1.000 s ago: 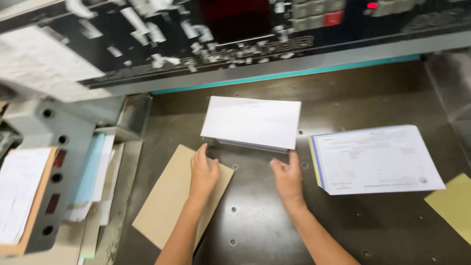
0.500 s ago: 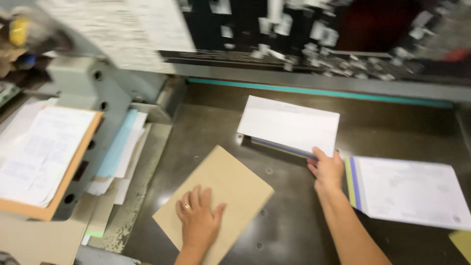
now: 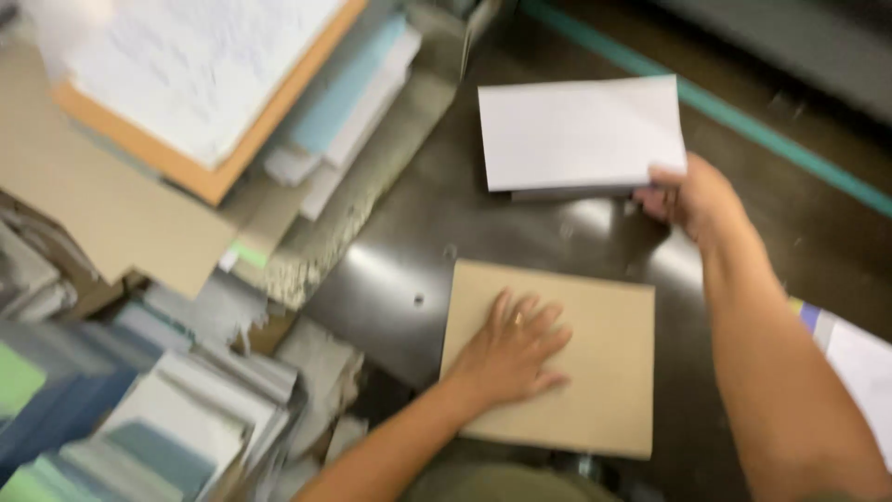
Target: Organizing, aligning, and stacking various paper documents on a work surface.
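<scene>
A white stack of paper (image 3: 578, 133) lies on the dark metal table (image 3: 409, 279) of a cutting machine. My right hand (image 3: 689, 197) grips the stack's near right corner, thumb on top. A brown cardboard sheet (image 3: 595, 353) lies nearer me on the same table. My left hand (image 3: 509, 351) rests flat on it with fingers spread, a ring on one finger. The picture is blurred by head motion.
At the left, a board with white sheets on orange card (image 3: 200, 84), pale blue and white papers (image 3: 348, 102) and brown cardboard (image 3: 102, 214). Stacks of printed booklets (image 3: 158, 418) lie at lower left. A teal strip (image 3: 743, 121) runs along the machine's back. A printed stack (image 3: 859, 363) shows at right.
The view has swung left and down. My left hand has slid with the brown cardboard toward me, and my right hand keeps hold of the white stack's corner.
</scene>
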